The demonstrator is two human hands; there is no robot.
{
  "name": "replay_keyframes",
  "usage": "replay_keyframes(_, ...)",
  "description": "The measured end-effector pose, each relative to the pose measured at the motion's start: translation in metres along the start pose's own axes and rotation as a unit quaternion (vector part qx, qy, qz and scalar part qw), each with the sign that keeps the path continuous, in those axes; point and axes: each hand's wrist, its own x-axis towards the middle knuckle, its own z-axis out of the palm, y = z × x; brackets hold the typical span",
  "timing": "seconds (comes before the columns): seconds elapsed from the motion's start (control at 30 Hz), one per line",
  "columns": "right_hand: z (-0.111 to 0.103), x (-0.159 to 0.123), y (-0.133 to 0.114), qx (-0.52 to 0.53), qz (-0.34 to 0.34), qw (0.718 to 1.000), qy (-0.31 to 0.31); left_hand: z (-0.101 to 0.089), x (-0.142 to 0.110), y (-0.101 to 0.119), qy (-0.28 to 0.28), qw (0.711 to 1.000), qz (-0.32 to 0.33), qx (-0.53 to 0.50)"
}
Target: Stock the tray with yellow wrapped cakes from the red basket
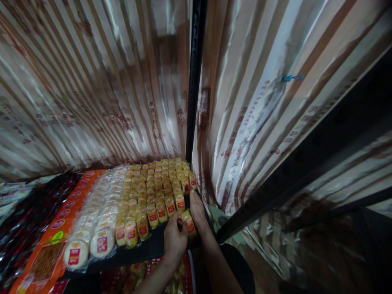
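Your hands are both at the front right of the rows of yellow packs (152, 216). A single pack (189, 224) stands in front of the rows' right end, between your left hand (175, 239) and right hand (198, 210). The left's fingers are curled narrow beside it; the right's are straight, tips by the rows' end pack. I cannot tell whether either grips. Left of the rows lie white packs (102, 243), then an orange bag (50, 245).

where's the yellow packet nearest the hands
Head view, below centre: the yellow packet is between left hand and right hand, right of the front row.
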Motion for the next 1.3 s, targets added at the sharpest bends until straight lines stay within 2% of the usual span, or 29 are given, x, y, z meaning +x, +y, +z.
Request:
replay_keyframes(0.23,-0.006,-0.007,-0.009,-0.01,-0.016,0.999,0.046,-0.005,0.002,0.012,0.01,1.0,-0.005,-0.002)
replay_keyframes(0.4,-0.016,-0.039,-0.014,-0.032,-0.022,0.997,0.063,-0.006,0.006,0.02,0.015,1.0,0.009,-0.018)
replay_keyframes(0.57,-0.026,-0.075,0.002,-0.109,-0.104,0.984,0.093,-0.003,0.017,0.03,0.006,0.999,0.026,-0.043)
replay_keyframes(0.67,-0.027,-0.079,0.017,-0.171,-0.184,0.964,0.083,0.002,0.023,0.037,-0.006,0.999,0.032,-0.04)
replay_keyframes(0.73,-0.025,-0.076,0.022,-0.201,-0.213,0.953,0.082,0.005,0.026,0.041,-0.019,0.998,0.039,-0.038)
replay_keyframes(0.9,-0.019,-0.062,0.016,-0.208,-0.153,0.959,0.12,-0.004,0.037,0.06,-0.053,0.993,0.097,0.035)
replay_keyframes(1.03,-0.018,-0.051,0.012,-0.189,-0.112,0.969,0.116,-0.022,0.064,0.079,-0.014,0.962,0.205,0.18)
replay_keyframes(1.1,-0.018,-0.045,0.013,-0.18,-0.1,0.972,0.113,-0.027,0.083,0.086,-0.045,0.94,0.258,0.218)
replay_keyframes(1.17,-0.017,-0.038,0.014,-0.173,-0.097,0.974,0.107,-0.027,0.102,0.09,-0.112,0.923,0.298,0.219)
replay_keyframes(1.23,-0.014,-0.031,0.016,-0.168,-0.091,0.976,0.102,-0.023,0.117,0.09,-0.168,0.926,0.283,0.185)
replay_keyframes(1.3,-0.011,-0.024,0.019,-0.161,-0.079,0.978,0.105,-0.016,0.129,0.087,-0.168,0.946,0.234,0.147)
